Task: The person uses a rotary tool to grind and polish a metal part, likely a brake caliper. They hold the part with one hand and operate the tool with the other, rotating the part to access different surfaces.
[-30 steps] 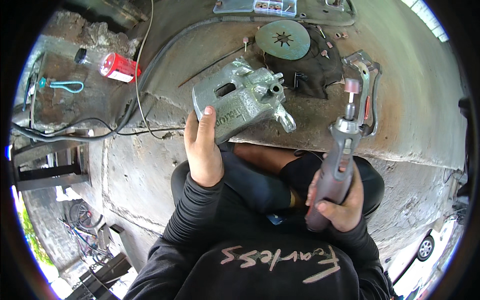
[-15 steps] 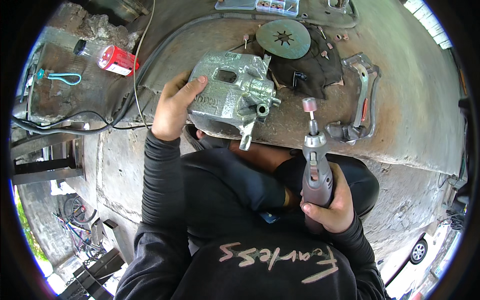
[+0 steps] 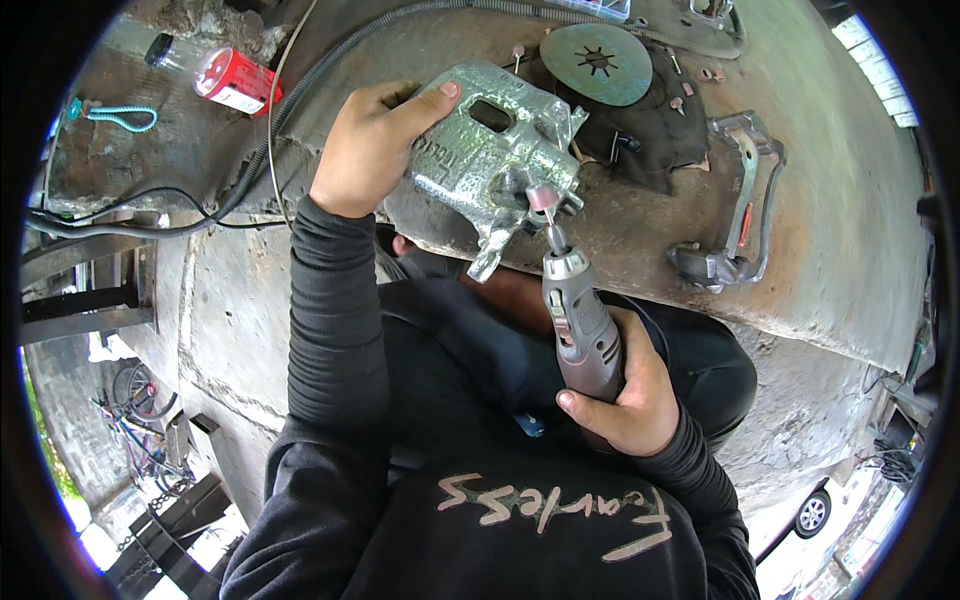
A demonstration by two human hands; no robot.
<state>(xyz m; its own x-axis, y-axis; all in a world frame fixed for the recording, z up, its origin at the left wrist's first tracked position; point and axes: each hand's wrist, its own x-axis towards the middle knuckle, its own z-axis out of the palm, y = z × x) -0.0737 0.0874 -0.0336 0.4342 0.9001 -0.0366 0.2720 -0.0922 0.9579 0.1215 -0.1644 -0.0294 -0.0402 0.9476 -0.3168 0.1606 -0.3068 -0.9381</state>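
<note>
My left hand (image 3: 375, 145) grips the left end of a shiny silver brake caliper (image 3: 490, 150), thumb on top and fingers out of sight beneath. The caliper is tilted, with a slot in its upper face and a lug pointing toward me. In my right hand (image 3: 637, 395) is a grey rotary tool (image 3: 582, 325), its fingers wrapped round the body. A pinkish grinding stone (image 3: 543, 197) on the tool's tip overlaps the caliper's near right side; whether they touch I cannot tell.
Beyond the caliper, a round greenish disc (image 3: 596, 65) lies on a dark cloth (image 3: 650, 140) among small grinding bits. At right rests a metal caliper bracket (image 3: 745, 200). A red-labelled clear jar (image 3: 235, 80) lies at left, beside a corrugated hose (image 3: 285, 130).
The rotary tool has moved left and up, bringing its stone to the caliper. My left hand has shifted the caliper slightly right and away, tilting it. The whole view has also shifted a little.
</note>
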